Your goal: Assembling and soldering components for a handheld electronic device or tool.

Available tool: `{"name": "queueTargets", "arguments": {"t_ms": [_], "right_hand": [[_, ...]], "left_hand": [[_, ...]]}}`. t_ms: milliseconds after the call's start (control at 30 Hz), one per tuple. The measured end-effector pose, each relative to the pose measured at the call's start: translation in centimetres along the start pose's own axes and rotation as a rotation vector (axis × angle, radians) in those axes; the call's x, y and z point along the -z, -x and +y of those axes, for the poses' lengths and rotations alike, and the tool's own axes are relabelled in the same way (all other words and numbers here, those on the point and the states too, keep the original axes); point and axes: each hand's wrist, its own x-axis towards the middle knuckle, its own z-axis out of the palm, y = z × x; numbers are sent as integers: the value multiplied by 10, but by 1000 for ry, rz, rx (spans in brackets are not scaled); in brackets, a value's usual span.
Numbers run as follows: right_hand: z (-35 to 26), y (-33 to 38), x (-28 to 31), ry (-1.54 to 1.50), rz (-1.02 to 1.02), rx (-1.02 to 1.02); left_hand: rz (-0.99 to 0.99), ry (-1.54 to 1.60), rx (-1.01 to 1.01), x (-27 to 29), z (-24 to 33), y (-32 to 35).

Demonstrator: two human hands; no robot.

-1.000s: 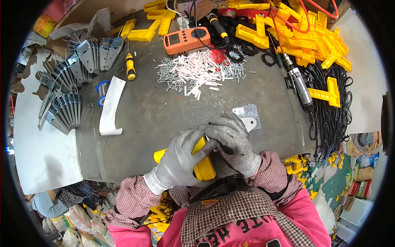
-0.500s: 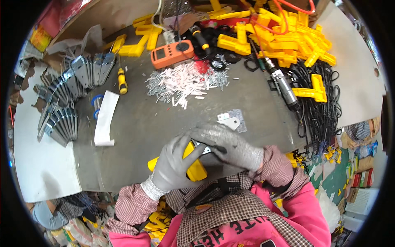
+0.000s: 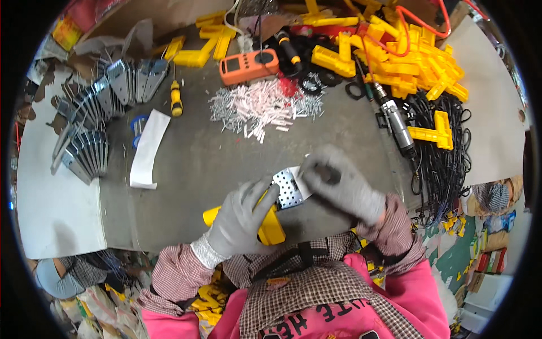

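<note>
At six o'clock on the grey worktop (image 3: 209, 158), read from its centre with twelve at the far side, I note in the head view the left hand (image 3: 243, 212), grey-gloved, fingers bent and closed over a yellow plastic housing (image 3: 271, 227). Both ends of the housing protrude from under the glove. Touching the left fingertips or just beside them: a silver perforated metal plate (image 3: 289, 189); cannot tell whether it is fixed to the housing. A pale flat piece (image 3: 302, 184) borders its right edge.

Right hand (image 3: 340, 182), also gloved, at four o'clock: fingers half curled, outline blurred; from where I stand, cannot tell whether it grips anything.

Surroundings, same view. Twelve: orange multimeter (image 3: 249, 66), with a pile of screws and pale plugs (image 3: 262, 107) nearer. Two: heap of yellow plastic housings (image 3: 412, 62). Three: silver inline power screwdriver (image 3: 397, 125), black cables (image 3: 458, 161) beyond. Nine: white paper strip (image 3: 148, 150). Ten: yellow-and-black screwdriver (image 3: 176, 104).
</note>
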Motion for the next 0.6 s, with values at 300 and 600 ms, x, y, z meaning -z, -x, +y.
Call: {"name": "queueTargets", "arguments": {"t_ms": [300,600], "right_hand": [[-4,27,-55,-103,70,187],[-16,61,-60,-78,-31,48]], "left_hand": [[58,100,-17,1,2,-3],[-33,2,27,0,13,-10]]}}
